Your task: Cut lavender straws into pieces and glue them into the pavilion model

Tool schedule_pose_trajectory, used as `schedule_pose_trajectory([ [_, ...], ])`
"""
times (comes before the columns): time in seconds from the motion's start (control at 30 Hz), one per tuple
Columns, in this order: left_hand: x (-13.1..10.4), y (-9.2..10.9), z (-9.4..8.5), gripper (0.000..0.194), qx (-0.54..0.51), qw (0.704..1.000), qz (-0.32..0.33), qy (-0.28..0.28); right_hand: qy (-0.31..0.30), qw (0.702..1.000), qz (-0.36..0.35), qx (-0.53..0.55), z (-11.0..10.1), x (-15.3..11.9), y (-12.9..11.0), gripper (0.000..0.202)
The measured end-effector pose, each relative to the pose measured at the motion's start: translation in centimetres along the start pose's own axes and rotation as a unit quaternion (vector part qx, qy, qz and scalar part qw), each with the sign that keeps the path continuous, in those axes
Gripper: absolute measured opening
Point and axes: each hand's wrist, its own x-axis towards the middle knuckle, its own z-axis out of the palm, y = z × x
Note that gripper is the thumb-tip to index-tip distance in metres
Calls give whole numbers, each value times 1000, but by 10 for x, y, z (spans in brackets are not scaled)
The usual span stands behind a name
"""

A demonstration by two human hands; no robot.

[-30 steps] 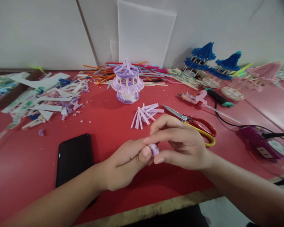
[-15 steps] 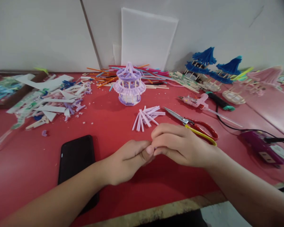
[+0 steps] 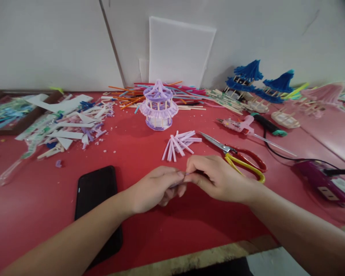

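Note:
My left hand [image 3: 159, 188] is closed, thumb against fingers, around a short lilac pipe cleaner piece [image 3: 176, 184] that is mostly hidden. The fingertips of my right hand [image 3: 215, 176] pinch the same piece at its right end, touching the left thumb. Just beyond the hands lies a loose pile of short lilac pipe cleaner pieces [image 3: 179, 145]. Behind that pile stands a small lilac and white pavilion model [image 3: 158, 109] with a pointed roof. Scissors [image 3: 227, 148] with red and yellow handles lie beside my right hand, partly covered by it.
A black phone [image 3: 96, 191] lies under my left forearm. Scraps [image 3: 71, 130] cover the back left. Toward the right are a pink glue gun [image 3: 241, 124], a purple power strip [image 3: 323, 180] with cords, and blue-roofed models [image 3: 247, 73]. Coloured stems [image 3: 129, 97] lie along the wall.
My right fingers have drawn into a tighter pinch, and my left hand has turned so that more of the lilac piece and its lower fingers show. The camera view has shifted slightly.

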Motion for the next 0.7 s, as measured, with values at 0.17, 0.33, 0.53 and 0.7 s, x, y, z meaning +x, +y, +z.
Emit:
schedule_pose_trajectory([
  [0.17, 1, 8, 0, 20, -152, 963, 140, 171, 143, 987, 70, 16, 3, -2, 7, 19],
  [0.33, 0, 8, 2, 34, -250, 944, 145, 159, 306, 947, 62, -77, 12, -1, 8, 18],
  [0.53, 5, -3, 6, 29, -224, 961, 139, 83, 295, 937, -60, -178, 29, 3, -5, 15],
  [0.7, 7, -4, 6, 32, -182, 957, 188, 126, 287, 950, -3, -120, 41, 9, -10, 18],
])
